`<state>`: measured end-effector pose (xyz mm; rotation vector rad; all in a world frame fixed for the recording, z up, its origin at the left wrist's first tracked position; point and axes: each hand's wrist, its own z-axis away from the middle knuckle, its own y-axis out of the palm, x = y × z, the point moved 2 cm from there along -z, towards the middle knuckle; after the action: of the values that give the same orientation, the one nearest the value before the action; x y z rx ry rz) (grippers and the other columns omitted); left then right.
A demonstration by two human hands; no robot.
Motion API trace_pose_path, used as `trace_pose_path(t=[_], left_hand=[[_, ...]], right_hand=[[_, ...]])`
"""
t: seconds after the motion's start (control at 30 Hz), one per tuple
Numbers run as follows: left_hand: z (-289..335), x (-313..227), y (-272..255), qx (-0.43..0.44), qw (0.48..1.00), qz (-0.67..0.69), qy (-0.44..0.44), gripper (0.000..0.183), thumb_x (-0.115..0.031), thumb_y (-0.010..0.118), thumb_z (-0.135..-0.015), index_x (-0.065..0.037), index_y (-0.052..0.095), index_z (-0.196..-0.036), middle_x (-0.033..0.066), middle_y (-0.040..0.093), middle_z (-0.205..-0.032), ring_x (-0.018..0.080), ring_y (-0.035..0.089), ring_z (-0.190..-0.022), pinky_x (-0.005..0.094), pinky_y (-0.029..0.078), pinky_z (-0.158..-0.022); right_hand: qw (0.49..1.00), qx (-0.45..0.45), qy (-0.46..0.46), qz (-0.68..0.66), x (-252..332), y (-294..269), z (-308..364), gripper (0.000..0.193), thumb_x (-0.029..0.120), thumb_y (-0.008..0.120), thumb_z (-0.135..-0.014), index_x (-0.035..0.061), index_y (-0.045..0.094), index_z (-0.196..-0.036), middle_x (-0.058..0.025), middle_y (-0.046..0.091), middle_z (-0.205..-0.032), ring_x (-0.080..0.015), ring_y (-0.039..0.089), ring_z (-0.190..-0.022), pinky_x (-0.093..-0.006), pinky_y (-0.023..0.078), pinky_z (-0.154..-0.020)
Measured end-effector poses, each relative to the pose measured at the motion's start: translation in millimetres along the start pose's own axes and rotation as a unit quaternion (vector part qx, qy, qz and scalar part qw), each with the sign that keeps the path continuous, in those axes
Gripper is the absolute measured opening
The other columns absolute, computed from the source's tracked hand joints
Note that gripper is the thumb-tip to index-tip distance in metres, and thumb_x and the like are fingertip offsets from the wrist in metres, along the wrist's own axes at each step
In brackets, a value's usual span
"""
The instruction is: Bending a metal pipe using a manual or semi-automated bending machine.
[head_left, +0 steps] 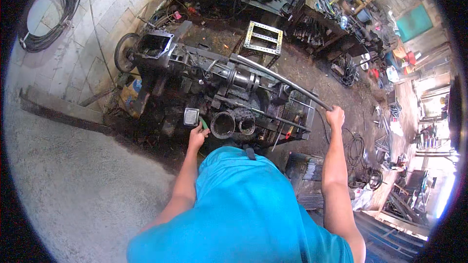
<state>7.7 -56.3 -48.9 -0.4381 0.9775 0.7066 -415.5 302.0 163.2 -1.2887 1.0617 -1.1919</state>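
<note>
The right hand [335,116] was closed around the end of the long bar [292,84], which ran along the far edge of the machine [243,81], while the left hand [197,138] pinched a green handle [204,123] by the near edge, so steady, level support of the bar seemed wisest.

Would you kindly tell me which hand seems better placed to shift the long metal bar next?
Probably the right hand: it grips the long metal bar at its near end. The left hand is apart from the bar and holds something green.
</note>
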Motion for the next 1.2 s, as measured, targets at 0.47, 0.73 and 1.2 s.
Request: trace_pose_path(t=[0.47, 0.73, 1.2], left_hand=[[0, -12, 1, -0.03, 0.998, -0.015, -0.059, 0.061, -0.015, 0.061, -0.086, 0.003, 0.035, -0.139, 0.0058, 0.067, -0.089, 0.0114, 0.059, -0.068, 0.0241, 0.044, -0.052], [7, -8, 5, -0.013, 0.998, 0.003, -0.064, 0.062, -0.018, 0.06, -0.088, -0.004, 0.033, -0.141, 0.0057, 0.068, -0.091, 0.0103, 0.059, -0.066, 0.0241, 0.045, -0.051], [11, -8, 15, -0.044, 0.998, -0.031, -0.025, 0.06, -0.013, 0.056, -0.089, 0.001, 0.03, -0.141, 0.0106, 0.064, -0.096, 0.0155, 0.062, -0.074, 0.0258, 0.049, -0.059]], right_hand=[[1.0, -0.018, 0.002, -0.006, -1, 6, 2, 0.031, 0.017, 0.056, -0.069, 0.0104, 0.07, -0.096, -0.0224, 0.065, -0.096, -0.0399, 0.062, -0.093, -0.046, 0.049, -0.083], [0.999, -0.026, -0.008, -0.024, 3, -2, 1, 0.028, 0.016, 0.055, -0.069, 0.0087, 0.07, -0.093, -0.0228, 0.065, -0.094, -0.0399, 0.062, -0.093, -0.0468, 0.049, -0.082], [0.999, -0.017, -0.002, -0.032, -5, 5, 3, 0.04, 0.016, 0.056, -0.069, 0.0158, 0.069, -0.106, -0.0227, 0.065, -0.1, -0.0394, 0.062, -0.094, -0.0444, 0.049, -0.085]])
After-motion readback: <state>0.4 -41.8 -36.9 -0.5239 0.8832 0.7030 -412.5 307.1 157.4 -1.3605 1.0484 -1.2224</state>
